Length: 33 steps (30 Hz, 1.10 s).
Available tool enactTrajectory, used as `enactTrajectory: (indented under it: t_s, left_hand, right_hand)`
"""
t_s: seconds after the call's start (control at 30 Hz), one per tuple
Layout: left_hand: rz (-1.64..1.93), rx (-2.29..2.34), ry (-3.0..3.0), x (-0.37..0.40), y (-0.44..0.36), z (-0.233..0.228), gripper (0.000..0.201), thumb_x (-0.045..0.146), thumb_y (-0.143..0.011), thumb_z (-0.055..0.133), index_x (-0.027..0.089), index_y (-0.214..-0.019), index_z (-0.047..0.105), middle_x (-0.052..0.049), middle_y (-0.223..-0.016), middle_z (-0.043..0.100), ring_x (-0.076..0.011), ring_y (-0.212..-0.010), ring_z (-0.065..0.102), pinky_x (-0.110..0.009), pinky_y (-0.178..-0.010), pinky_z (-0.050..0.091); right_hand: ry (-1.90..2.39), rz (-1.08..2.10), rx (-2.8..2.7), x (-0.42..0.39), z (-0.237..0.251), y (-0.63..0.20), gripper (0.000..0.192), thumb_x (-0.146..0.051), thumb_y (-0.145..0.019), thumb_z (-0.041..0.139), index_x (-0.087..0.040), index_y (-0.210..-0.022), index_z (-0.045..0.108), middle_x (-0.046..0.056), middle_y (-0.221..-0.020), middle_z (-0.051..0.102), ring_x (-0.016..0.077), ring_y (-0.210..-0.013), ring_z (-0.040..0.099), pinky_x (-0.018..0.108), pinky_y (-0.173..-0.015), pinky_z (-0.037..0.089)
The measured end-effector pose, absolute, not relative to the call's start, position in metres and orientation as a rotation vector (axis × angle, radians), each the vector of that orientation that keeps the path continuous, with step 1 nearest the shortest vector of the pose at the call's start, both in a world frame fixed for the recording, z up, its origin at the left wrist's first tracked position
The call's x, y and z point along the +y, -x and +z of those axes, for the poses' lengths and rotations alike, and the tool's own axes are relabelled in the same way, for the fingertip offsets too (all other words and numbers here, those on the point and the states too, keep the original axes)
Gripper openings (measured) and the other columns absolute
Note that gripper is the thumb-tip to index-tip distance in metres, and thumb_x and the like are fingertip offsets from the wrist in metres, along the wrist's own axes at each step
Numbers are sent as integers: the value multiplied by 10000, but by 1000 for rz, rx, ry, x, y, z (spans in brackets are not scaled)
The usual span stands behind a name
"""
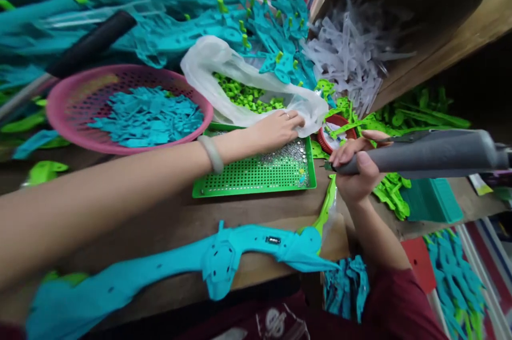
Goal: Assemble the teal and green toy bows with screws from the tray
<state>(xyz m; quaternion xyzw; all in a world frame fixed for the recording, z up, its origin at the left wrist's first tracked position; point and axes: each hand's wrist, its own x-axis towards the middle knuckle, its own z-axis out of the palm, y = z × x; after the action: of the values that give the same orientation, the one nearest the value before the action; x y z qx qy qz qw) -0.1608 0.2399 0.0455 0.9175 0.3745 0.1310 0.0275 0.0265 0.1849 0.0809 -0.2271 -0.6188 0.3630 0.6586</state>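
My left hand [280, 128] reaches over the far right part of a green perforated tray [256, 176], beside a white plastic bag [220, 55]. Its fingers are bent together, and what they hold, if anything, is hidden. Small metal screws [294, 153] lie in the tray under that hand. My right hand [360, 169] is closed round a grey electric screwdriver [424, 152], whose thin tip points left. In front of me lies a long blue plastic toy bow part [216, 255], with a lime green piece [328, 201] at its right end.
A pink basket [76, 140] holds blue pieces. Small green parts [248, 96] fill the bag. Blue mouldings [160, 31] pile up behind, with clear plastic pieces [352, 52] at the back right. A red bowl [326, 143] and a teal bin [434, 201] stand to the right.
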Motion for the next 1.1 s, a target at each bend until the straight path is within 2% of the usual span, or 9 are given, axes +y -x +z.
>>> enactTrajectory:
  t_s: [0.13, 0.2, 0.3, 0.43, 0.53, 0.67, 0.77, 0.87, 1.1]
  left_hand:
    - [500, 1381, -2619, 224, 178, 65, 243, 100, -1015, 433, 91, -1070, 669, -104, -1307, 635, -203, -1129, 541, -358, -988, 416]
    - [577, 1551, -2451, 202, 189, 76, 268, 173, -1037, 414, 84, -1084, 663, -75, -1095, 686, -189, -973, 603, -321, -867, 452]
    - [604, 1457, -2111, 147, 207, 83, 309, 328, -1016, 460, 153, -898, 687, -3, -809, 689, -160, -732, 629, -262, -676, 469]
    - [614, 1299, -1742, 69, 224, 73, 309, 401, -956, 478, 238, -864, 724, -2, -798, 725, -166, -683, 663, -251, -622, 522]
    - [583, 1288, -1607, 39, 227, 64, 295, 407, -920, 500, 270, -832, 745, 9, -776, 739, -162, -664, 685, -235, -619, 539]
    - [522, 1288, -1499, 40, 221, 58, 298, 419, -855, 510, 276, -838, 772, -22, -900, 771, -196, -818, 729, -277, -739, 562]
    - [436, 1319, -1373, 48, 206, 58, 321, 443, -827, 507, 244, -908, 746, -21, -764, 746, -192, -701, 701, -278, -645, 531]
    - [376, 1324, -1313, 56, 183, 57, 241, 409, -794, 524, 219, -838, 664, 1, -652, 706, -175, -623, 664, -260, -588, 480]
    - [238, 1357, -1352, 63, 153, 54, 115, 287, -703, 564, 213, -724, 650, -12, -756, 758, -180, -725, 723, -269, -669, 509]
  right_hand:
    - [505, 881, -1383, 191, 68, -13, 238, -325, -845, 636, -289, -1075, 584, -96, -581, 500, 95, -444, 492, 223, -455, 458]
    - [548, 930, -1377, 196, 57, 0, 280, -390, -843, 644, -298, -1089, 549, -101, -588, 485, 95, -443, 494, 232, -459, 460]
    - [623, 1052, -1378, 203, 38, 14, 364, -478, -819, 678, -280, -1080, 518, -102, -589, 486, 103, -447, 500, 255, -465, 470]
    - [618, 1152, -1341, 209, 22, 21, 415, -511, -782, 727, -265, -1046, 523, -107, -569, 488, 108, -430, 493, 262, -448, 466]
    - [584, 1164, -1324, 210, 19, 22, 383, -475, -790, 741, -269, -1040, 536, -107, -572, 505, 107, -428, 503, 253, -443, 458]
    - [568, 1162, -1334, 212, 17, 23, 353, -457, -806, 742, -265, -1026, 545, -109, -560, 506, 107, -426, 502, 252, -447, 451]
    - [619, 1140, -1359, 212, 15, 24, 405, -550, -796, 733, -269, -1002, 527, -115, -553, 488, 105, -426, 494, 254, -452, 447]
    - [635, 1108, -1365, 212, 13, 26, 446, -593, -785, 734, -273, -1005, 514, -120, -551, 480, 100, -422, 476, 253, -449, 433]
    - [655, 1065, -1561, 219, 2, 22, 505, -690, -849, 614, -253, -1085, 523, -88, -630, 529, 117, -546, 559, 285, -581, 506]
